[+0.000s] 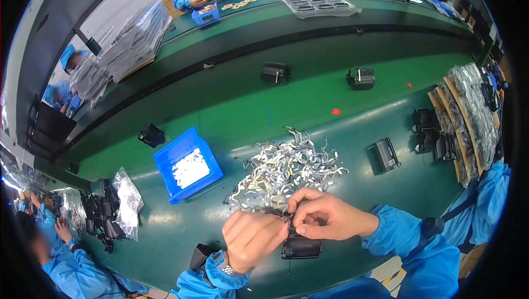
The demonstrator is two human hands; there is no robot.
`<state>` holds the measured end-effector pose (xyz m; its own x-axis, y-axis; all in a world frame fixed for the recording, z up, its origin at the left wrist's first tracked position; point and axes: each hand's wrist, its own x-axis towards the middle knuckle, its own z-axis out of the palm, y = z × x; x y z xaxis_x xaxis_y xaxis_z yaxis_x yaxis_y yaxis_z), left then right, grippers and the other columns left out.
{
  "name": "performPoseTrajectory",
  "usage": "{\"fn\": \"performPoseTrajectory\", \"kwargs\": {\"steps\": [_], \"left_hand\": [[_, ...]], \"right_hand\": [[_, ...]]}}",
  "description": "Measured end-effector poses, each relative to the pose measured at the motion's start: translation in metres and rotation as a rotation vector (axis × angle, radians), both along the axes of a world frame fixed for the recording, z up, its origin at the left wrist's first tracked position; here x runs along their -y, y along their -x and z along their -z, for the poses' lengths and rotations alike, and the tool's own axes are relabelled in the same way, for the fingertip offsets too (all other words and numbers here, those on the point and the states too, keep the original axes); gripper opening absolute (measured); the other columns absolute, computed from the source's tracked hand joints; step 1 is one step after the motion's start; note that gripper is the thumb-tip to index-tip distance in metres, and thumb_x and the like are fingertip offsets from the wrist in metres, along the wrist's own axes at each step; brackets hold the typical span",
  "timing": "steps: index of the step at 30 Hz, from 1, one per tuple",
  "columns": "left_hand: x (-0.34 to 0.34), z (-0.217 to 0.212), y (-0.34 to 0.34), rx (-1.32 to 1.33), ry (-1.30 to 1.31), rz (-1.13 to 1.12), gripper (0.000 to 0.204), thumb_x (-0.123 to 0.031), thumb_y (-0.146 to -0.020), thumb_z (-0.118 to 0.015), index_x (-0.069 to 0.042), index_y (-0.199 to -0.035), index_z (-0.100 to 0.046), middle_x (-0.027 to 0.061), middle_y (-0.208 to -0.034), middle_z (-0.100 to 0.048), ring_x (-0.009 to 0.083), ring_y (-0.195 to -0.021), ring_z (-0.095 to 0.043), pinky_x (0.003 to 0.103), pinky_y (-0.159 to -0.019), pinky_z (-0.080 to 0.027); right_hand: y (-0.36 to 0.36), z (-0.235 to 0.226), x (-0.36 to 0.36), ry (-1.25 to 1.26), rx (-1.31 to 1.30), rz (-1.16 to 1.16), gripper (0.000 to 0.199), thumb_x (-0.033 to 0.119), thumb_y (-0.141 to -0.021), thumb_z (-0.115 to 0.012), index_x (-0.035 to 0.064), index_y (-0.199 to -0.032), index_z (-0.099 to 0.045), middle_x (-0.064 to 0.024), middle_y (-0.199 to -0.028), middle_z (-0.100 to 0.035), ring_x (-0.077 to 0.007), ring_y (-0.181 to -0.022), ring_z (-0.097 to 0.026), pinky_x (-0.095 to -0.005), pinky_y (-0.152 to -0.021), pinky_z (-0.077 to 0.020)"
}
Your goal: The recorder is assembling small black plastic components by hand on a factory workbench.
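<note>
My left hand (252, 237) and my right hand (324, 215) meet over a small black plastic housing (300, 247) at the near edge of the green bench. Both hands grip it; my right fingertips pinch a small metal clip against its top. Just beyond my hands lies a heap of bent silvery metal clips (286, 169). Another black part (199, 256) lies beside my left wrist.
A blue bin (187, 165) with white pieces stands to the left. Black housings (275, 72) (361, 78) (384, 155) ride the green conveyor belt. Stacked trays with bagged parts (468, 117) are at right. Other people in blue coats sit across and at left.
</note>
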<state>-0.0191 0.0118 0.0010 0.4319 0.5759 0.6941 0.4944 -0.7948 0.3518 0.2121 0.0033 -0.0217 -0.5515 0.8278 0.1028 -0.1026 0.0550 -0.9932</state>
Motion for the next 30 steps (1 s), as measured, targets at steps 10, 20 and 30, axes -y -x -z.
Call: {"fn": "performPoseTrajectory", "kwargs": {"steps": [10,20,30], "left_hand": [[-0.0007,0.0014,0.0001,0.040,0.101,0.003,0.021,-0.004,-0.066,-0.090,-0.008,-0.080,-0.075,0.0034,-0.082,-0.073,0.0228,-0.072,-0.069,0.034,-0.065,-0.052],[-0.0027,-0.0012,0.0006,0.038,0.116,-0.009,0.021,-0.004,-0.068,-0.091,-0.006,-0.082,-0.076,0.0055,-0.085,-0.074,0.0243,-0.073,-0.069,0.035,-0.065,-0.052],[-0.0025,0.0017,0.0026,0.024,0.093,-0.022,0.020,-0.004,-0.069,-0.091,-0.008,-0.083,-0.076,0.0040,-0.085,-0.074,0.0233,-0.073,-0.069,0.034,-0.066,-0.052]], "right_hand": [[-0.0035,-0.0078,-0.0014,0.101,0.033,-0.027,0.004,0.006,-0.097,-0.074,0.0027,-0.099,-0.073,-0.0062,-0.127,-0.053,-0.0047,-0.087,-0.055,-0.0220,-0.071,-0.0469],[0.0023,-0.0052,-0.0005,-0.068,0.070,0.116,0.007,0.010,-0.093,-0.078,0.0057,-0.094,-0.073,-0.0031,-0.119,-0.058,-0.0033,-0.065,-0.043,-0.0215,-0.058,-0.0376],[0.0000,-0.0007,0.0000,0.034,0.020,0.072,0.007,0.010,-0.093,-0.077,0.0052,-0.094,-0.072,-0.0026,-0.119,-0.058,-0.0025,-0.060,-0.040,-0.0218,-0.058,-0.0362]]}}
